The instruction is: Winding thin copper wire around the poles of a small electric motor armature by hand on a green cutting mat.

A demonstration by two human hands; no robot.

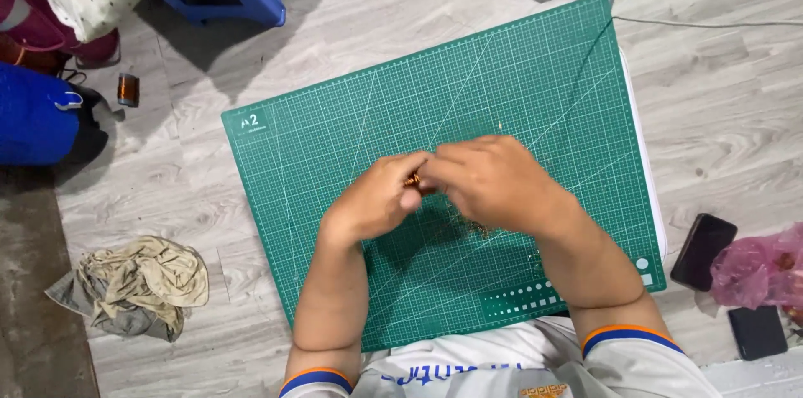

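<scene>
Where the two hands meet above the middle of the green cutting mat (335, 139), a small copper-coloured coil (412, 181) sits pinched between them, only a sliver of it showing between the fingertips. The left hand (376, 197) is curled closed around the coil's near side, knuckles up, fingers bent in toward the right hand. The right hand (493, 176) is likewise closed, its fingers folded over the coil's other end and touching the left hand's fingertips. Both forearms run back toward a white shirt with orange-and-blue cuffs. The mat lies on a pale wood-grain floor (209, 197). Out to the left lie a crumpled beige cloth (138, 285) and a small amber spool (127, 89); to the right, a dark phone (703, 252) rests just beside a pink plastic bag (761, 268).
</scene>
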